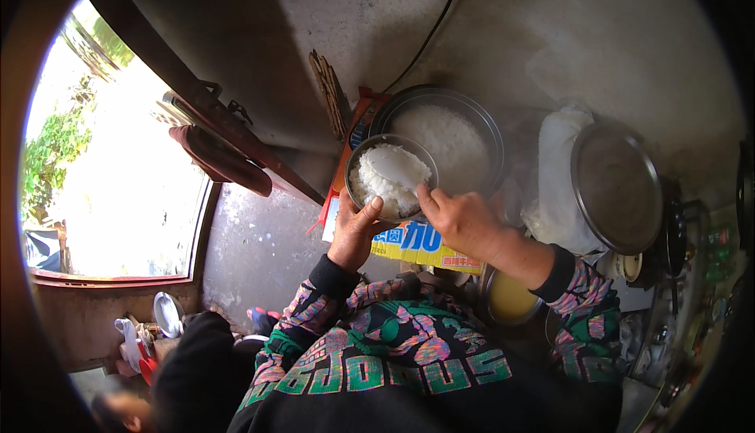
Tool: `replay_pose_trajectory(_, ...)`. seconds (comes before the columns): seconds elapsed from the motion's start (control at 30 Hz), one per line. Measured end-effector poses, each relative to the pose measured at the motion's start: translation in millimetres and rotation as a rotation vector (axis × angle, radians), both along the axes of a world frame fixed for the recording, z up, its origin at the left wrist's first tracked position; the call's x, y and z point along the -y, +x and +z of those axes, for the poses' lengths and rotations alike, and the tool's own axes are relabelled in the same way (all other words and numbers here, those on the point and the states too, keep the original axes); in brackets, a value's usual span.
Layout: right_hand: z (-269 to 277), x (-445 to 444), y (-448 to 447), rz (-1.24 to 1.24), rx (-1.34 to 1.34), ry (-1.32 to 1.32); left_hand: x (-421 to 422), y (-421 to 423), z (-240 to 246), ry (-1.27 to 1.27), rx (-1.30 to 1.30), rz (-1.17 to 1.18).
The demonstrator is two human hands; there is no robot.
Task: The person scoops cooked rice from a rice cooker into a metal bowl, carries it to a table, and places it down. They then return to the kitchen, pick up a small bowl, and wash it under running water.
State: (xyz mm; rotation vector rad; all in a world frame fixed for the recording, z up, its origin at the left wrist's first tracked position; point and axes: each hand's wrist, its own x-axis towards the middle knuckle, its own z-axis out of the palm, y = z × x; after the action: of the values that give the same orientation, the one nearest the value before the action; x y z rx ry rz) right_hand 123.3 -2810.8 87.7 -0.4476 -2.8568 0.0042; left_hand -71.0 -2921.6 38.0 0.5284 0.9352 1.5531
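Note:
My left hand (355, 226) holds a metal bowl (435, 167) of cooked white rice (377, 188) from its near side, thumb at the rim. My right hand (466, 220) grips a pale rice paddle (390, 164), its blade resting on the rice in the bowl; the handle is hidden in my fist. Behind the bowl and partly covered by it stands a wide, dark-rimmed pot (501, 150) with white rice (445, 138) inside, and steam hangs near it. Below the bowl is a printed cardboard box (407, 238).
A round metal lid (616, 188) leans by a white cloth-like bundle (560, 179) at right. A pan of yellow liquid (512, 297) is below my right forearm. Bundled sticks (329, 94) lean on the wall. Another person (197, 368) is at lower left, near a bright doorway.

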Motion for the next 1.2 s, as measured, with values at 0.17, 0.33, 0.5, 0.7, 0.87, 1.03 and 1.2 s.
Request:
replay_pose_trajectory(0.17,24,-24,11,-0.134,-0.187,-0.421,4,-5,-6,0.038,0.096,0.026)
replay_pose_trajectory(0.33,43,-42,36,-0.392,-0.301,-0.837,12,-15,-25,0.039,0.113,0.052)
replay_pose_trajectory(0.5,4,-87,58,-0.498,0.006,-0.648,28,-26,-22,0.104,0.056,0.094)
replay_pose_trajectory(0.7,-33,-131,49,-0.518,0.144,-0.378,45,-33,-20,0.045,0.019,0.11)
replay_pose_trajectory(0.87,-28,-139,26,-0.459,0.271,-0.217,55,-29,-23,-0.008,-0.065,0.1)
replay_pose_trajectory(1.03,-38,-149,11,-0.315,0.378,-0.263,70,-33,-34,-0.039,-0.088,0.122)
replay_pose_trajectory(1.2,-58,-153,17,-0.257,0.483,-0.675,68,-28,-28,-0.03,-0.061,0.172)
